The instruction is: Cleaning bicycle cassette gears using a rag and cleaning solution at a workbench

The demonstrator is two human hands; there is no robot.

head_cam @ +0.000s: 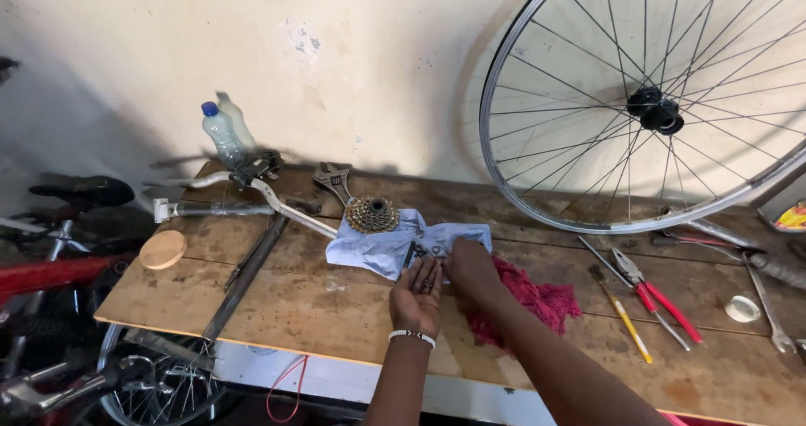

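From the head camera, two hands work at the middle of a worn wooden bench (294,308). The left hand (417,290) lies palm up and open, cupped, with a few small dark metal parts (426,282) resting in the palm; their exact number is too small to tell. A beaded bracelet (411,335) circles that wrist. The right hand (470,266) is turned palm down with its fingers curled onto one pale blue cloth (378,245), just beside more small dark rings and parts (424,250) scattered on that cloth; whether it pinches any of them I cannot tell.

One rusty brown sprocket cluster (371,214) sits on the far left edge of the cloth, stepped and toothed. One red knitted rag (537,300) lies under the right forearm.

To the left are one plastic bottle (222,134) with a blue cap, one handlebar (252,193), one adjustable wrench (334,181) and one round wooden disc (163,249). To the right lie one pair of red-handled pliers (651,290), one yellow-handled screwdriver (625,318) and one open spanner (768,308). One spoked wheel (655,111) leans on the wall
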